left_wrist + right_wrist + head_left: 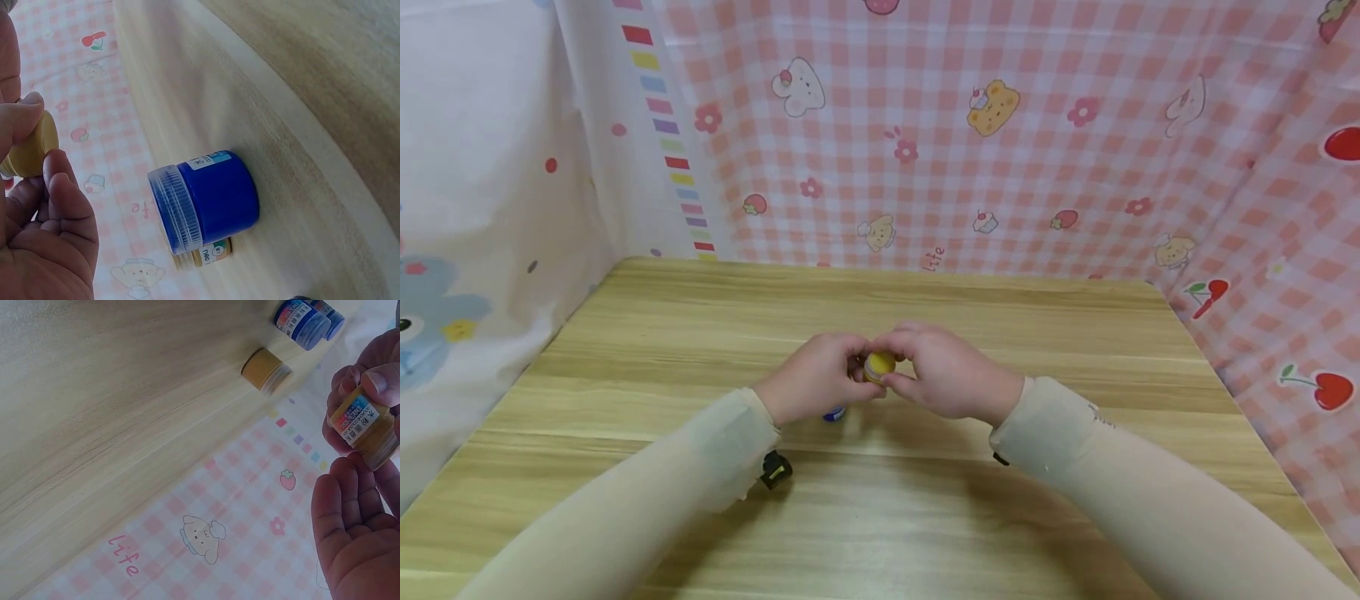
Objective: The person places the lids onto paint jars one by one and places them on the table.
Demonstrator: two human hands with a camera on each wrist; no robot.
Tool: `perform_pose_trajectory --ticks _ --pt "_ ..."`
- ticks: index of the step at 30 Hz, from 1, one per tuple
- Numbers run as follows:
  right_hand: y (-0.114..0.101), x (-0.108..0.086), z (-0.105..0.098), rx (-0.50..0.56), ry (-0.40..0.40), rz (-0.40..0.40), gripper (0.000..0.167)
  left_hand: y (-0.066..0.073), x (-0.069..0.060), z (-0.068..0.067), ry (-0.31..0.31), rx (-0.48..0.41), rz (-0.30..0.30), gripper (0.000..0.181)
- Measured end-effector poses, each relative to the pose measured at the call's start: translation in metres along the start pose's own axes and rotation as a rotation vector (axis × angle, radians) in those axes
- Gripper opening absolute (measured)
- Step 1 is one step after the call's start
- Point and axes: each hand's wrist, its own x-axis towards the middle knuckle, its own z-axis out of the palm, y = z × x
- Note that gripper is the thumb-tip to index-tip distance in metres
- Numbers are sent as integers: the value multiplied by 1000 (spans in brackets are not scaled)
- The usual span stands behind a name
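Above the table, my left hand (pixel 820 379) and my right hand (pixel 953 372) meet at a small yellow paint jar (pixel 882 364). Both hold it between thumb and fingers. In the right wrist view the same jar (pixel 357 422) shows a printed label, and its paler lid end lies by the right hand's fingertips. The left wrist view catches the jar (pixel 39 147) at the left edge, partly covered by fingers. Below the left hand, a blue paint jar (pixel 833 413) peeks out on the table. Whether the lid is loose cannot be seen.
A blue jar (pixel 222 194) stands on the wooden table in front of a smaller yellow jar (pixel 215 251). The right wrist view has two blue jars (pixel 300 324) near another yellow jar (pixel 262 369). Checked pink cloth (pixel 940 150) hangs behind the table's far edge.
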Motion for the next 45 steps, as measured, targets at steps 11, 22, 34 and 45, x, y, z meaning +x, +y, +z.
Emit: perform_pose_trajectory --ticks 11,22,34,45 --pt "0 0 0 -1 -14 3 37 -2 1 2 1 -20 -11 25" --pt "-1 -1 0 -29 -5 -26 37 -3 0 1 -6 -40 -24 28" --pt "0 0 1 -58 -13 -34 38 -3 1 -1 -24 -66 -38 30" --pt "-1 0 2 -71 -11 -33 40 -4 1 -1 -22 -91 -47 29"
